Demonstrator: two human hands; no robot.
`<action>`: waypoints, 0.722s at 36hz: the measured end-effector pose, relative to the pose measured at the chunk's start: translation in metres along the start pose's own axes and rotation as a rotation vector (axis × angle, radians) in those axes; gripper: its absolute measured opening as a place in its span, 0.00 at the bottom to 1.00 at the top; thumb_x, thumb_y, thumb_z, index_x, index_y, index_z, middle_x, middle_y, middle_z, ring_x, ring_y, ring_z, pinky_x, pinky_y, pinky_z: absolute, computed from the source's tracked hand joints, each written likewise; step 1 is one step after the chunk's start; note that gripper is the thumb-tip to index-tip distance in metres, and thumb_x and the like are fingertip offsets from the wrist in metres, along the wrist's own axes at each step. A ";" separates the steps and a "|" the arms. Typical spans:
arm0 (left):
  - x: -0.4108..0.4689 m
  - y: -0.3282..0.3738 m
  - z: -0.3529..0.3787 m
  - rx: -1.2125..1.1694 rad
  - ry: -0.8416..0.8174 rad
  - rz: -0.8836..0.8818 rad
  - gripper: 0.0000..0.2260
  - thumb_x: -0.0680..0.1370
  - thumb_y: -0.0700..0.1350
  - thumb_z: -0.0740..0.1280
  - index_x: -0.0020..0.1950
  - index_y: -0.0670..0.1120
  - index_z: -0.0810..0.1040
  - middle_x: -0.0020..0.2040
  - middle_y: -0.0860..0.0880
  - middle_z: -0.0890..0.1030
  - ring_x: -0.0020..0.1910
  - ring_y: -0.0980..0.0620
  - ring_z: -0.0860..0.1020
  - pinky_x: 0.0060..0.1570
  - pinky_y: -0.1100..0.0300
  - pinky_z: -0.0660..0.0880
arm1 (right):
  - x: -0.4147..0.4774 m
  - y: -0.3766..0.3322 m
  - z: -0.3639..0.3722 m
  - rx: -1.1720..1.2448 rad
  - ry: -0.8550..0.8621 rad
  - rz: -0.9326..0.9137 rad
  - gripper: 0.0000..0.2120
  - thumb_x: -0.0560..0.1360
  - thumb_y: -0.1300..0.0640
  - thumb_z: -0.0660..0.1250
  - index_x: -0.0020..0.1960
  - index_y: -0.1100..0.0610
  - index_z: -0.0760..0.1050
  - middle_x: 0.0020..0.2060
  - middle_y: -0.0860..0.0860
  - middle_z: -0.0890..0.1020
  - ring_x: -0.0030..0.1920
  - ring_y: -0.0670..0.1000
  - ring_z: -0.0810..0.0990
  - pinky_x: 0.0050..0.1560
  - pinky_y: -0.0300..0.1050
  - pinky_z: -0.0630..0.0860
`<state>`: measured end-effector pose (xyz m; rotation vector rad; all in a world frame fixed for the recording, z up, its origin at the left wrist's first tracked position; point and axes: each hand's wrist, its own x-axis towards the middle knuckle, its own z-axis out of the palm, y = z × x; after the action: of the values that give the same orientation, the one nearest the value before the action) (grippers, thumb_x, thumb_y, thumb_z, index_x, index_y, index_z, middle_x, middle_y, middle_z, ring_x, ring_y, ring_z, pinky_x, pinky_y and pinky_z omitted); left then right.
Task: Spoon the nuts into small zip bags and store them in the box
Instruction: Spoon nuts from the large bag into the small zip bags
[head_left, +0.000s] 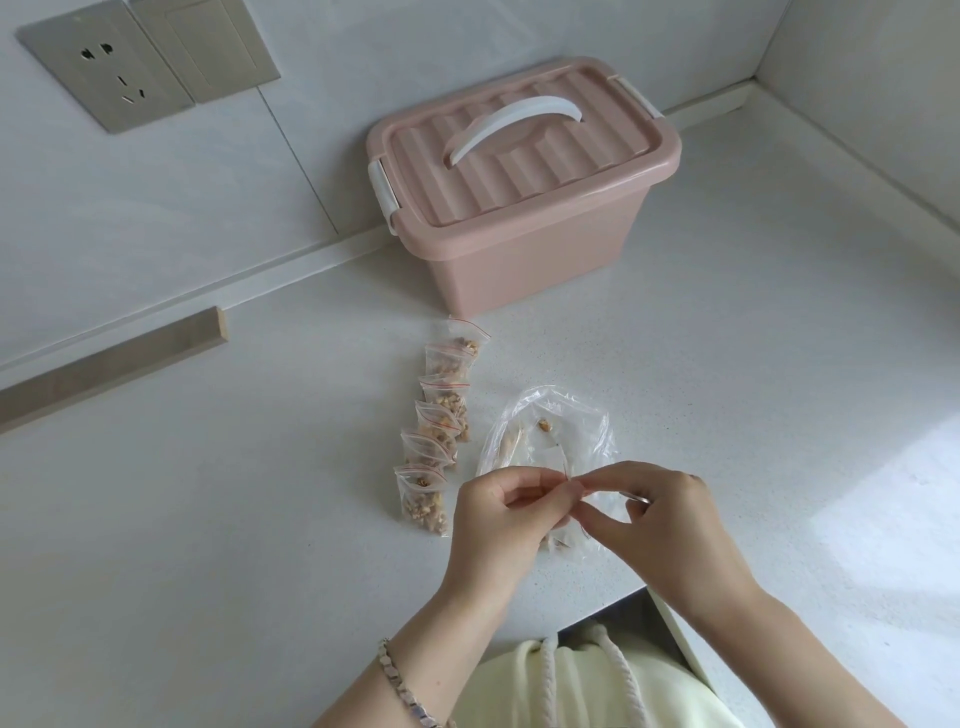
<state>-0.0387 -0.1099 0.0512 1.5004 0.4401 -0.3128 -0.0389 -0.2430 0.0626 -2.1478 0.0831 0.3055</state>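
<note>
Nuts: mostly bagged, six bags in row, middle of bench. Left hand and right hand each pinch top of seventh bag near front edge; sealing step, by judgement. Next: box at back edge, lid shut, needs opening.

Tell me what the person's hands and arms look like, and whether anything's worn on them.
Both forearms are bare, with no sleeves in view. The left hand has a bracelet of small square silver-coloured links around its wrist. The right hand shows no bracelet or watch at its wrist; rings cannot be made out. Neither hand wears a glove.
</note>
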 end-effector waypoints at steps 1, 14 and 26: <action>0.000 -0.001 0.000 -0.008 0.002 -0.005 0.06 0.70 0.36 0.72 0.38 0.46 0.84 0.36 0.44 0.84 0.35 0.50 0.82 0.46 0.54 0.79 | 0.000 -0.001 0.000 -0.009 0.000 0.002 0.07 0.68 0.57 0.74 0.42 0.45 0.82 0.40 0.37 0.83 0.44 0.34 0.78 0.43 0.26 0.70; 0.004 -0.006 -0.003 0.043 -0.153 0.062 0.10 0.75 0.33 0.66 0.37 0.45 0.78 0.29 0.52 0.80 0.31 0.56 0.77 0.39 0.64 0.76 | 0.005 0.000 -0.006 0.322 -0.024 0.114 0.11 0.66 0.68 0.72 0.31 0.54 0.82 0.25 0.46 0.81 0.22 0.43 0.62 0.24 0.31 0.60; 0.004 0.001 -0.012 0.362 0.073 0.195 0.08 0.69 0.35 0.69 0.35 0.48 0.74 0.28 0.53 0.76 0.26 0.59 0.72 0.30 0.67 0.70 | 0.010 -0.004 -0.010 0.101 0.145 0.069 0.09 0.67 0.63 0.72 0.33 0.51 0.80 0.30 0.42 0.82 0.23 0.38 0.71 0.27 0.26 0.65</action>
<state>-0.0353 -0.0975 0.0503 1.8978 0.3013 -0.1891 -0.0268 -0.2484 0.0692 -2.0675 0.2511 0.1805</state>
